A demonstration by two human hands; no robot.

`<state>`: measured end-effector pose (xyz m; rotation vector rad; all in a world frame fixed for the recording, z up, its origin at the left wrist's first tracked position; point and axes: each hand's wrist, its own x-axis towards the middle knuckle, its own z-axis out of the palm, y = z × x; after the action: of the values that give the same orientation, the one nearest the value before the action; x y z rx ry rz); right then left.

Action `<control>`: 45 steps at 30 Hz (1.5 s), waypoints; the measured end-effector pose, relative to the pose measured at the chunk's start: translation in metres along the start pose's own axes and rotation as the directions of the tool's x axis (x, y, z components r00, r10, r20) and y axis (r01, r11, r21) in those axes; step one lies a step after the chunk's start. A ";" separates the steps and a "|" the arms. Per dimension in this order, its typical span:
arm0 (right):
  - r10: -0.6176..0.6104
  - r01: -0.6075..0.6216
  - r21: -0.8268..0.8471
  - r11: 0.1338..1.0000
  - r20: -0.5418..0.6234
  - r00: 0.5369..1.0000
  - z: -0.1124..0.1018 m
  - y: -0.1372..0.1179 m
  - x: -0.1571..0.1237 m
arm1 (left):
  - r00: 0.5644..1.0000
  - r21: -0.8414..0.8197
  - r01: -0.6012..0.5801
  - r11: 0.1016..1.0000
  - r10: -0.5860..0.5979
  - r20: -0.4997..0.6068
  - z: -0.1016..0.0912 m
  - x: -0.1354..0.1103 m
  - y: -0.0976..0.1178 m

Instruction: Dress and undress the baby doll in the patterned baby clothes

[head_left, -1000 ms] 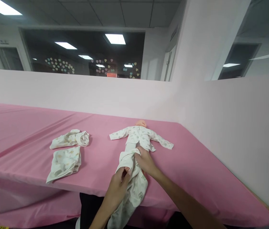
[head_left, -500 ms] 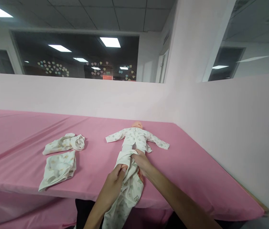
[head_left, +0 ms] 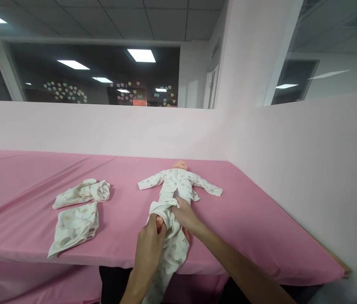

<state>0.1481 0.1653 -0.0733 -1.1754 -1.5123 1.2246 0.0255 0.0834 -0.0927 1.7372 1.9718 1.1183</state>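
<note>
The doll [head_left: 180, 165] lies on the desk [head_left: 244, 223] straight out from the hands, head to the wall, legs toward the person. The trousers [head_left: 175, 250] follow that line, bunched at the legs and drooping past the near edge. The right hand [head_left: 185, 213], farther up and nearer the jacket [head_left: 178, 180], grips bunched cloth; the left hand [head_left: 151, 241] closes about a cuff (toes peeping out).

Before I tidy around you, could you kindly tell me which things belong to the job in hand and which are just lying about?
In the job:
- doll
- jacket on it
- garment at its legs, with the left hand and right hand on it

Apparently just lying about:
- bundle
- folded cloth beside it
</note>
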 end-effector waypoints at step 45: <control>-0.059 0.045 -0.055 0.997 -0.298 0.953 -0.003 0.058 -0.110 | 0.972 -0.167 0.198 0.966 -0.215 -0.095 -0.001 0.004 -0.010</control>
<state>0.1829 0.0627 -0.1355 -1.2802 -1.3410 0.9312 0.0165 0.0874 -0.0979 1.3818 2.0144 1.2818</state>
